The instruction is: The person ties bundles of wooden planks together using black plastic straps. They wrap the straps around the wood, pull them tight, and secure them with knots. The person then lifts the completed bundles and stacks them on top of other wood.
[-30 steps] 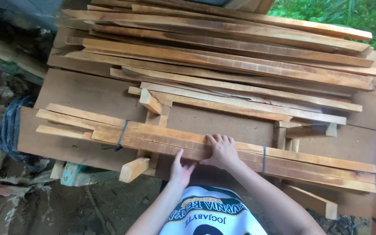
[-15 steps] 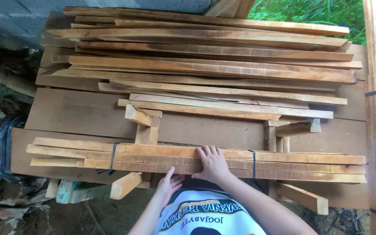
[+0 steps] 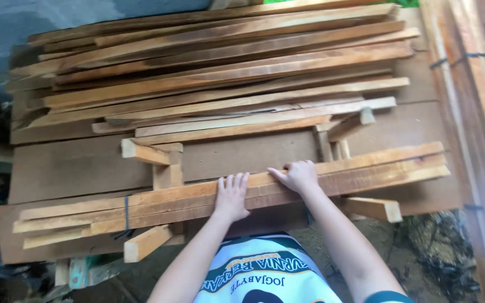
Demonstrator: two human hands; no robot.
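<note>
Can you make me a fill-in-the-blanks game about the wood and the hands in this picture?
1. Both hands, the left hand and the right hand, rest on a tied bundle of wooden ____.
2. A dark ____ wraps the bundle near its left end.
3. The bundle lies on a wide flat ____.
4. Behind the bundle sits a big ____ of more long wood.

Missing words: slats; strap; board; pile
</note>
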